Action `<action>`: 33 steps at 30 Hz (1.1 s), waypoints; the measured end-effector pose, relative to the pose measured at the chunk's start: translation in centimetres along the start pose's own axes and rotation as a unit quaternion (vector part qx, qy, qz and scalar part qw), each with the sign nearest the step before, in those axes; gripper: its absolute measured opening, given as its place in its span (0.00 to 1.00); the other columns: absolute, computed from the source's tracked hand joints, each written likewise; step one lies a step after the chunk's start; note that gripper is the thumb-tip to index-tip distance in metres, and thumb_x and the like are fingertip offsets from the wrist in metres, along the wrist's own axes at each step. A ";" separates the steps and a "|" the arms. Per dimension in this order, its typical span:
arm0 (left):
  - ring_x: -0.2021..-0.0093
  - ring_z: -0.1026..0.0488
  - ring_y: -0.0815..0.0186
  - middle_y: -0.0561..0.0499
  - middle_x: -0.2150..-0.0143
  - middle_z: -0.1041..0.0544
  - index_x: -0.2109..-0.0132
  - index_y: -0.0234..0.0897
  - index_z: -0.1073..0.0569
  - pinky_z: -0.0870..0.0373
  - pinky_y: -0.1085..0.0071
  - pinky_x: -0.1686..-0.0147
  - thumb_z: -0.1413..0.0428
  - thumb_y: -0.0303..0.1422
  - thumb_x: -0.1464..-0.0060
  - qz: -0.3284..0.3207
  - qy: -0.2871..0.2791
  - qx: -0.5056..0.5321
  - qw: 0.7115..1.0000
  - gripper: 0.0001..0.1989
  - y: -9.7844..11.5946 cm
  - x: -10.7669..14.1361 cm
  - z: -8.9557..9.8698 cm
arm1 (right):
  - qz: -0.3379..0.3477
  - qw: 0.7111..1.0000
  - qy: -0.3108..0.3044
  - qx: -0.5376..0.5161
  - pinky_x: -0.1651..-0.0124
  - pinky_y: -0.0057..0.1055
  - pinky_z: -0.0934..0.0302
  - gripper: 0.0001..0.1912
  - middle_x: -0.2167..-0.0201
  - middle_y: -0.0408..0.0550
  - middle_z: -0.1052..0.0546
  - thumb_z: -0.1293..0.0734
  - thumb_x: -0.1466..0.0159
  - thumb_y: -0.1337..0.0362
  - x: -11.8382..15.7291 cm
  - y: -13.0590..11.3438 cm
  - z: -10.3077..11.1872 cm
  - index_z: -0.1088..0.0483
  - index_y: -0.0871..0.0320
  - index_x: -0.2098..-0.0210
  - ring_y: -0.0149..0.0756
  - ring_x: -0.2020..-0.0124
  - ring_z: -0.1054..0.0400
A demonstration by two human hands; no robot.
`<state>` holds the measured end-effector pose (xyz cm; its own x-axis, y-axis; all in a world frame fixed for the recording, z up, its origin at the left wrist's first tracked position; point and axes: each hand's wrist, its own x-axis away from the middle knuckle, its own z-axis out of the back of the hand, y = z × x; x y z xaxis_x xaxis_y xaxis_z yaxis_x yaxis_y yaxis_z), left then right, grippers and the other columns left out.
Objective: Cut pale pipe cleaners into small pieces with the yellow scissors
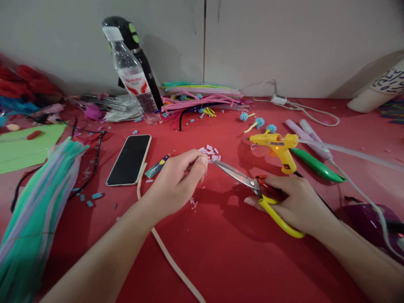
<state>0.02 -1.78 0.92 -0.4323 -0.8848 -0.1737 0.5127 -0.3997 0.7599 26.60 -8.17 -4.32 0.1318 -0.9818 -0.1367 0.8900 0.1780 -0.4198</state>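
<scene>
In the middle of the head view, my left hand (181,174) is closed in a pinch, thumb against forefinger. A short end of pale pink pipe cleaner shows at the fingertips; the rest of it is hidden by the hand. Just beyond lie several small cut pink pieces (209,149) in a little pile. My right hand (295,202) grips scissors (238,174) with yellow and dark red handles. Their blades look nearly closed and point left, with the tips right beside my left fingertips and the pink pieces.
Right: a yellow glue gun (274,145), its cord, a green case (317,166). Left: a phone (130,160), a small green-and-yellow box (158,166), a bundle of green and lilac pipe cleaners (41,210). Behind: a plastic bottle (134,80), pink pipe cleaners (202,103), blue pompoms (259,122). A beige cable (175,263) crosses the front.
</scene>
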 end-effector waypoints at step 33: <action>0.77 0.40 0.72 0.56 0.77 0.36 0.71 0.37 0.37 0.43 0.72 0.75 0.57 0.36 0.32 0.004 -0.010 0.027 1.000 0.18 -0.1 0.0 -0.5 | 0.006 1.000 -0.003 -0.019 0.76 0.28 0.55 0.30 0.83 0.36 0.48 0.30 0.45 0.42 0.0 0.1 -0.1 0.49 0.56 0.80 0.27 0.78 0.57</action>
<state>0.29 -1.89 0.54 -0.4428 -0.8832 -0.1547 0.4763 -0.3779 0.7940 26.60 -8.12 -4.44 0.1451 -0.9798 -0.1374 0.8712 0.1923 -0.4517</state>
